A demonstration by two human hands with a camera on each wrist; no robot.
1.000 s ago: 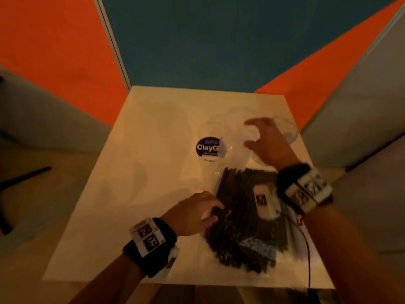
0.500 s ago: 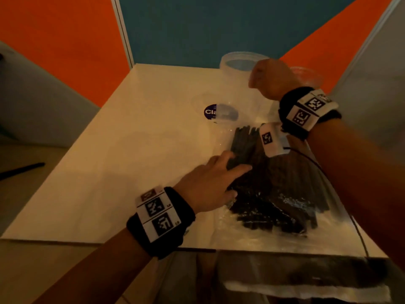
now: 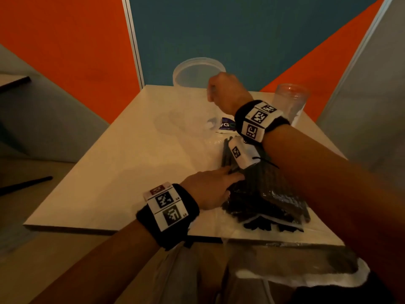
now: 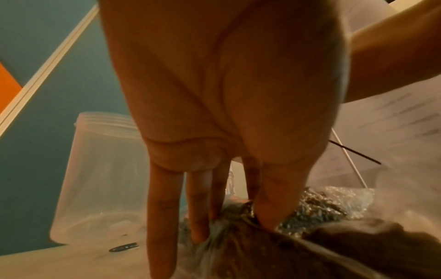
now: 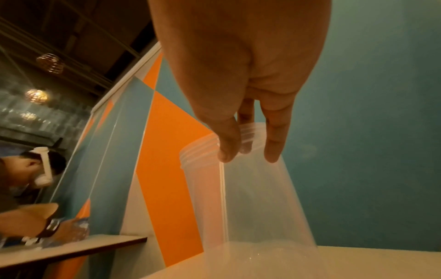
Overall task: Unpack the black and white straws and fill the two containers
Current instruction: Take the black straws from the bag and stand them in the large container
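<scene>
A clear plastic bag of black straws (image 3: 263, 198) lies at the front right of the white table (image 3: 131, 161). My left hand (image 3: 232, 174) presses flat on the bag's left side with straight fingers; the left wrist view shows the fingertips (image 4: 198, 232) sinking into the crinkled bag (image 4: 322, 207). A tall clear container (image 3: 197, 71) stands at the table's far edge. My right hand (image 3: 219, 93) pinches its rim, thumb and fingers (image 5: 274, 149) on either side of the threaded wall (image 5: 257, 198). A second clear container (image 3: 289, 102) stands at the far right. I see no white straws.
A purple label (image 3: 228, 125) on clear wrapping lies in the middle of the table. Blue and orange wall panels close off the back. More clear plastic (image 3: 302, 275) hangs below the table's front edge. The table's left half is bare.
My right hand has risen from above the bag to the far container and taken hold of its rim. My left hand has slid further onto the straw bag.
</scene>
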